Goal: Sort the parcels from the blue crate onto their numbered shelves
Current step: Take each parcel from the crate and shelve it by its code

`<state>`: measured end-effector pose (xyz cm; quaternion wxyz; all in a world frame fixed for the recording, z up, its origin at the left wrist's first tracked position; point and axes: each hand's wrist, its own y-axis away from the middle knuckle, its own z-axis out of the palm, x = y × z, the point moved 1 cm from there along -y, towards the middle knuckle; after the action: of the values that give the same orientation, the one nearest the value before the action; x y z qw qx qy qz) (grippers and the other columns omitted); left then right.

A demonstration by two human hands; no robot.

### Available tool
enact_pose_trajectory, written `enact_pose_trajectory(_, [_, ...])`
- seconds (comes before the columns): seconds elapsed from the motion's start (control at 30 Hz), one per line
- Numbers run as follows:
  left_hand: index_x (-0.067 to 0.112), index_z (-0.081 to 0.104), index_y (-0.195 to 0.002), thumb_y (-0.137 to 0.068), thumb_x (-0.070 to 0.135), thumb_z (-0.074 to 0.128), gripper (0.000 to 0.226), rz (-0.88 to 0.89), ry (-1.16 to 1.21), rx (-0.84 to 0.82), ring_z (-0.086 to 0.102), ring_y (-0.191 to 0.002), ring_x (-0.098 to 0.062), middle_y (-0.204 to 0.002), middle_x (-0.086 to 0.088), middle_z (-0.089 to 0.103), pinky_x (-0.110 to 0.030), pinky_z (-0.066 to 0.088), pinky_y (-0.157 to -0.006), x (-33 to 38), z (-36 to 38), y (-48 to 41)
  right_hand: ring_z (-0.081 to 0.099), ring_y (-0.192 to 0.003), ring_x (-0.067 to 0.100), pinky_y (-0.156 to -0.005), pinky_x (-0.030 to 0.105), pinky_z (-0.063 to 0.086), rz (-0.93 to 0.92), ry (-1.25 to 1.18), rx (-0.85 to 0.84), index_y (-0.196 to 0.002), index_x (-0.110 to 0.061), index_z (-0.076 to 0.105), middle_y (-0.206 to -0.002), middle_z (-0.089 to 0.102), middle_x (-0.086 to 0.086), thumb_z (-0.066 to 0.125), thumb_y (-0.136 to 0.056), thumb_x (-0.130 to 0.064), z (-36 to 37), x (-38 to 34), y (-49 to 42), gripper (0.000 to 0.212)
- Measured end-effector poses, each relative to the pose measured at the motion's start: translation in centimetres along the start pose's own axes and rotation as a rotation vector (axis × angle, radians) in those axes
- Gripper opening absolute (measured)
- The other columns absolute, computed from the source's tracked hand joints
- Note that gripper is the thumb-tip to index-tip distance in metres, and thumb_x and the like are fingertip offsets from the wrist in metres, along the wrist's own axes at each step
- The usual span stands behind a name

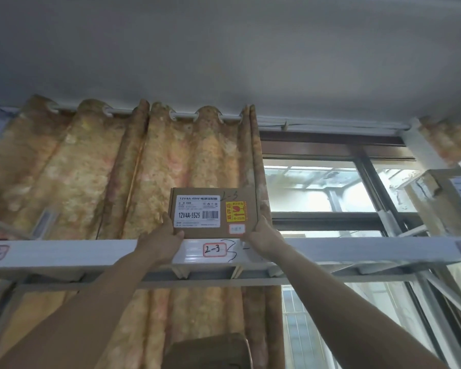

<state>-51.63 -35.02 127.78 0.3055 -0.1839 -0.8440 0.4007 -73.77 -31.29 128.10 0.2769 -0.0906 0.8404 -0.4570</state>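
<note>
Curtains hang behind the shelf (91, 253), and the parcel (212, 213) marked 2-3 stands above its matching label (215, 249), left hand (161, 242) and right hand (264, 239) gripping its lower corners. Seemingly landed, not released; the crate's out of sight.

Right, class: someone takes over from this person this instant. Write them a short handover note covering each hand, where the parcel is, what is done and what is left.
Left hand: gripping the lower left corner of the cardboard parcel.
Right hand: gripping its lower right corner.
Parcel: upright, label facing you, "2-3" handwritten at its top, at the front edge of the top shelf, directly above the shelf tag reading 2-3.
Done: parcel brought to its matching slot.
Left: set it fully on the shelf and let go; whether it already rests there cannot be told. The blue crate is out of view, so remaining parcels are unknown.
</note>
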Motion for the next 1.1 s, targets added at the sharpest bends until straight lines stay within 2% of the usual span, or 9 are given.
enact_pose_trajectory(0.13, [0.009, -0.018, -0.147, -0.1, 0.036, 0.026, 0.069, -0.015, -0.114, -0.047, 0.031, -0.139, -0.026, -0.155, -0.004, 0.027, -0.042, 0.018, -0.116, -0.2, 0.2, -0.6, 0.038, -0.138, 0.025, -0.116, 0.054, 0.016, -0.006, 0.156, 0.011, -0.138, -0.039, 0.044, -0.15, 0.042, -0.003, 0.042, -0.089, -0.053, 0.3, 0.0, -0.4, 0.051])
enact_pose_trajectory(0.27, [0.008, -0.022, -0.145, -0.101, 0.036, 0.023, 0.069, -0.041, -0.149, -0.098, 0.028, -0.141, -0.027, -0.156, -0.005, 0.024, -0.043, 0.013, -0.118, 0.1, 0.2, -0.7, 0.027, -0.144, 0.029, -0.117, 0.053, 0.006, 0.067, 0.199, -0.001, -0.147, -0.031, 0.033, -0.16, 0.019, 0.007, 0.034, -0.089, -0.065, 0.8, 0.0, -0.6, 0.067])
enact_pose_trajectory(0.37, [0.006, -0.022, -0.145, -0.101, 0.037, 0.02, 0.068, -0.025, -0.172, -0.066, 0.013, -0.146, -0.024, -0.16, -0.006, 0.001, -0.042, 0.005, -0.12, 0.2, 0.4, -0.5, 0.026, -0.144, 0.033, -0.118, 0.056, 0.012, 0.081, 0.147, -0.024, -0.147, -0.028, 0.035, -0.161, 0.007, 0.012, 0.031, -0.091, -0.064, 0.6, -0.5, -0.4, 0.067])
enact_pose_trajectory(0.47, [0.006, -0.022, -0.145, -0.101, 0.039, 0.018, 0.068, 0.006, -0.161, -0.03, -0.011, -0.147, -0.018, -0.157, -0.007, -0.019, -0.04, -0.006, -0.12, 0.0, 0.5, 0.1, 0.01, -0.149, 0.028, -0.119, 0.052, 0.001, 0.064, 0.154, 0.034, -0.154, -0.017, 0.014, -0.162, 0.001, 0.009, 0.03, -0.09, -0.067, 0.3, -0.8, 0.5, 0.083])
enact_pose_trajectory(0.57, [0.011, -0.02, -0.147, -0.1, 0.042, 0.016, 0.067, 0.027, -0.165, -0.013, -0.017, -0.145, -0.017, -0.157, -0.004, -0.021, -0.039, -0.008, -0.12, -0.1, 0.2, 1.0, 0.007, -0.15, 0.025, -0.12, 0.047, -0.001, 0.004, 0.185, 0.145, -0.154, -0.009, 0.006, -0.162, 0.005, 0.009, 0.034, -0.092, -0.063, -0.7, -1.2, 1.8, 0.086])
enact_pose_trajectory(0.77, [0.019, -0.012, -0.149, -0.099, 0.048, 0.017, 0.065, 0.043, -0.26, -0.004, -0.006, -0.147, -0.017, -0.159, 0.001, -0.013, -0.04, 0.0, -0.12, -1.7, -2.0, 4.4, 0.022, -0.144, 0.021, -0.12, 0.044, 0.011, -0.306, 0.206, 0.237, -0.146, -0.013, 0.033, -0.155, 0.03, 0.005, 0.04, -0.095, -0.045, -1.3, -5.5, 4.6, 0.06])
enact_pose_trajectory(0.97, [0.008, 0.0, -0.15, -0.1, 0.04, 0.025, 0.064, -0.111, -0.356, -0.042, 0.001, -0.147, -0.028, -0.159, -0.01, -0.002, -0.043, 0.005, -0.12, -4.5, -5.4, 11.4, 0.007, -0.149, 0.022, -0.12, 0.037, 0.0, -0.436, 0.217, -0.052, -0.152, -0.009, 0.017, -0.161, 0.012, 0.008, 0.034, -0.1, -0.04, 4.4, -9.5, 9.7, 0.063])
enact_pose_trajectory(1.03, [0.006, 0.023, -0.146, -0.1, 0.027, 0.034, 0.051, -0.1, -0.353, -0.02, 0.02, -0.142, -0.034, -0.154, -0.015, 0.021, -0.045, 0.019, -0.116, -5.9, -6.9, 16.0, 0.014, -0.148, 0.026, -0.12, 0.04, 0.006, -0.485, 0.22, -0.184, -0.151, -0.007, 0.021, -0.16, 0.018, 0.01, 0.032, -0.101, -0.038, 7.2, -10.6, 12.4, 0.059])
enact_pose_trajectory(1.1, [0.009, 0.034, -0.14, -0.099, 0.029, 0.037, 0.046, -0.154, -0.418, -0.061, 0.035, -0.133, -0.034, -0.147, -0.015, 0.033, -0.046, 0.03, -0.11, -7.9, -8.6, 21.1, 0.029, -0.14, 0.032, -0.116, 0.042, 0.024, -0.507, 0.123, -0.287, -0.145, -0.007, 0.035, -0.151, 0.034, 0.013, 0.037, -0.099, -0.038, 10.0, -11.7, 15.8, 0.055])
